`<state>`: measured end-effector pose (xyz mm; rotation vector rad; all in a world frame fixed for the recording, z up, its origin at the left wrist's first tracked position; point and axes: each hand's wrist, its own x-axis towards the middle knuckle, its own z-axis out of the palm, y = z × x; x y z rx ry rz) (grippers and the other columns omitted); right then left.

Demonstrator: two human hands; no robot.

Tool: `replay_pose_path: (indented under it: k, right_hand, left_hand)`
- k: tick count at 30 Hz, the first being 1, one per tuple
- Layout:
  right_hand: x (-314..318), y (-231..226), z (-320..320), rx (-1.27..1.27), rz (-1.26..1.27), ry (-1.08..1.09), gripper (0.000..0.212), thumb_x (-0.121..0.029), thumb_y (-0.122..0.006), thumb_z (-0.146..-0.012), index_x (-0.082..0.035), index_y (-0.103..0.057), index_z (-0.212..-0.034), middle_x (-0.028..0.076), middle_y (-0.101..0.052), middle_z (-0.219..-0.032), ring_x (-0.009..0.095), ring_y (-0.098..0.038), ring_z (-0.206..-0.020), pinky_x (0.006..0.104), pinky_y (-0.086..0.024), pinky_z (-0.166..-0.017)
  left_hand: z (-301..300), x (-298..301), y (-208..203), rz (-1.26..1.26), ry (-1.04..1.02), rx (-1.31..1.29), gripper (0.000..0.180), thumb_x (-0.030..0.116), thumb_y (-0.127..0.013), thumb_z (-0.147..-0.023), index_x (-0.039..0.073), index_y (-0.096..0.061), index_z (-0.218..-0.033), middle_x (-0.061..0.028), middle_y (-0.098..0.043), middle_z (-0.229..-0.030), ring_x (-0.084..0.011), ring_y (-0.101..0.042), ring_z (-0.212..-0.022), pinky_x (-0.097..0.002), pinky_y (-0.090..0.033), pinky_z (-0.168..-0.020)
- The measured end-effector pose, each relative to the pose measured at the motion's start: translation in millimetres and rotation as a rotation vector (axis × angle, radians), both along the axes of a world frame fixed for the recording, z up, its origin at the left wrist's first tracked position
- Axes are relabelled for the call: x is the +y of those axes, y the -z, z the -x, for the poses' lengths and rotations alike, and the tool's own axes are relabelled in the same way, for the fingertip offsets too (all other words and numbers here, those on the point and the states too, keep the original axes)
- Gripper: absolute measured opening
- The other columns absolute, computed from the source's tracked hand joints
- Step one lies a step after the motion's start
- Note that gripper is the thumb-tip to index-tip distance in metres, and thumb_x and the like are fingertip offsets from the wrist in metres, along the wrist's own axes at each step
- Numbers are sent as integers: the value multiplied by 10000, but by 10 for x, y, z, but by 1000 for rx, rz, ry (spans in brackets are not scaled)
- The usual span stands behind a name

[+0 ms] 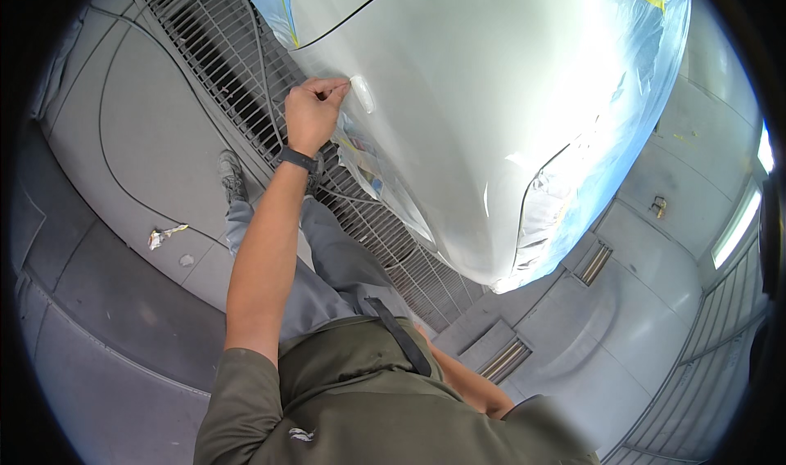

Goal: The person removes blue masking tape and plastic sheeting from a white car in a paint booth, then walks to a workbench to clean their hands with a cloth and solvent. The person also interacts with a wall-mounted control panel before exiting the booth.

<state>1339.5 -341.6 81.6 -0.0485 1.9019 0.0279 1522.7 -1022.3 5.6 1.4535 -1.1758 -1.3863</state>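
Observation:
My left hand (315,111) reaches forward to the side of a white car body (442,113). Its thumb and forefinger are pinched together at the upper end of a small white oblong piece (362,95) set on the panel. Whether the fingertips grip the edge of that piece or something tiny beside it, I cannot tell. A dark watch (298,159) is on my left wrist. My right arm (468,379) hangs back beside my hip, and its hand is hidden behind my body.
Blue masking film (647,80) and yellow tape surround the car panel. Plastic and paper masking (360,158) hangs along its lower edge. Below runs a metal floor grating (209,43), with a thin hose (102,109) across the floor. Crumpled scrap (164,236) lies at left.

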Motion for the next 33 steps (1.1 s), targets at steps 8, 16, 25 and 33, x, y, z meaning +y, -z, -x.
replay_pose_path:
  k: [8, 16, 25, 33]
  right_hand:
    - [146, 118, 45, -1, 20, 30, 564, -482, -600, -915, 45, -649, -1112, 319, -683, -1124, 459, -641, -1118, 502, -501, -887]
    - [-103, -14, 38, 73, -32, -108, 569, -494, -576, -925, 46, -650, -1088, 328, -677, -1125, 469, -638, -1113, 508, -499, -873]
    - [58, 86, 80, 13, 26, -41, 529, -473, -570, -941, 27, -648, -1095, 312, -679, -1105, 459, -641, -1088, 502, -496, -871]
    - [-235, -52, 25, 0, 1, -61, 520, -470, -579, -940, 20, -650, -1098, 292, -688, -1107, 433, -653, -1082, 490, -498, -868]
  left_hand:
    - [161, 123, -186, 150, -161, -246, 123, 99, -810, -825, 47, -799, -936, -79, -615, -659, -188, -557, -546, -327, -463, -558]
    - [211, 152, -249, 68, -192, -276, 116, 112, -812, -790, 76, -799, -900, -90, -644, -712, -261, -622, -601, -374, -505, -609]
    - [143, 131, -206, 56, -133, -183, 132, 114, -811, -808, 72, -803, -933, -92, -625, -724, -242, -604, -620, -364, -496, -619]
    - [167, 104, -207, 59, -143, -206, 110, 87, -789, -816, 75, -800, -925, -106, -646, -736, -255, -627, -620, -378, -500, -616]
